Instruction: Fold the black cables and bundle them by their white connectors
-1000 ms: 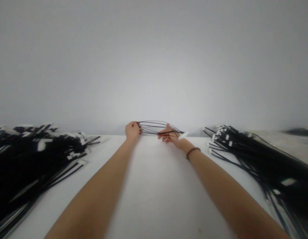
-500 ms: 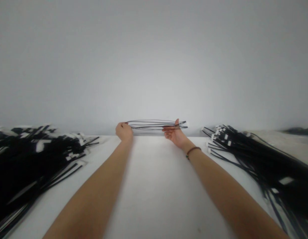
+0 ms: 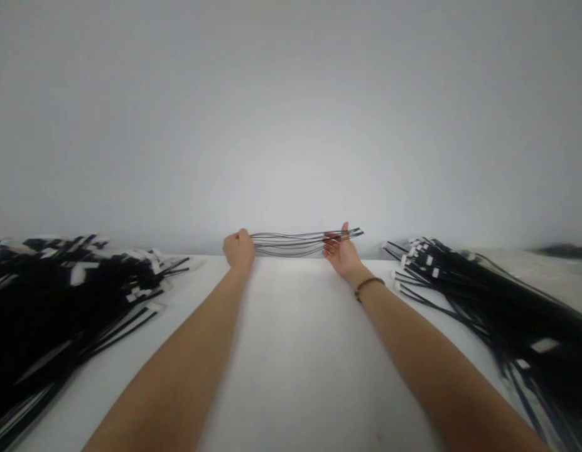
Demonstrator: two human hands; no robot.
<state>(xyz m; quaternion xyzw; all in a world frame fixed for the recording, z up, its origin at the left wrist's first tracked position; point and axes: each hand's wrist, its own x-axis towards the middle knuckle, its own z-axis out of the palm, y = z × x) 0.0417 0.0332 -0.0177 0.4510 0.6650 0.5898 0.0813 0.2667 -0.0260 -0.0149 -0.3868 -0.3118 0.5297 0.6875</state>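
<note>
Several thin black cables (image 3: 288,243) stretch roughly level between my two hands, above the far edge of the white table. My left hand (image 3: 239,248) is closed in a fist around their left end, which it hides. On the other side, the cables run across the fingers of my right hand (image 3: 341,252), behind its raised thumb. That hand holds them loosely with its fingers partly spread. Their dark tips (image 3: 358,232) stick out just past the right thumb.
A large pile of black cables with white connectors (image 3: 55,314) lies on the left of the white table (image 3: 295,351). Another cable pile (image 3: 498,307) lies on the right, near clear plastic wrapping (image 3: 540,273). A plain pale wall (image 3: 291,125) stands behind.
Both hands have shifted slightly to the right with the cables. My left hand has turned and its fist is tighter. Between the hands, the strands now spread more evenly and sag lower.
</note>
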